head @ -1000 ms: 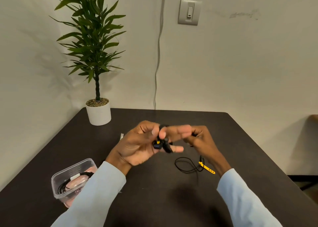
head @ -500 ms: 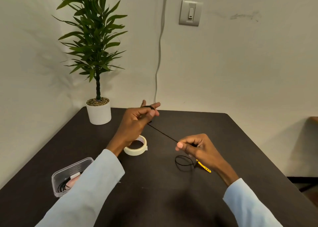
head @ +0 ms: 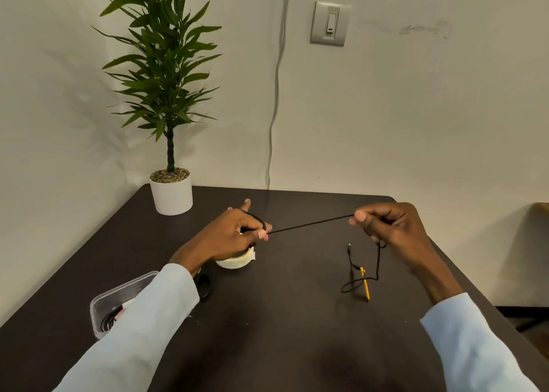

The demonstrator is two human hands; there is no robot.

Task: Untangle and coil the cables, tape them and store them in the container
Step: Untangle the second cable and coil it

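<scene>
Above the dark table [head: 297,347], both hands are holding a thin black cable [head: 309,222] taut. The left hand [head: 234,237] is pinching one end, with turns of cable looping around its fingers. The right hand [head: 389,228] is closing thumb and forefinger on the other end; the remainder is hanging below it with a yellow tie [head: 366,284]. A masking tape roll [head: 236,261] is lying beneath the left hand. The clear plastic container [head: 118,299] is sitting at the near left, holding coiled cable.

Dark table [head: 297,347]: plant pot [head: 171,194], tape roll [head: 236,261], container [head: 118,298].
</scene>
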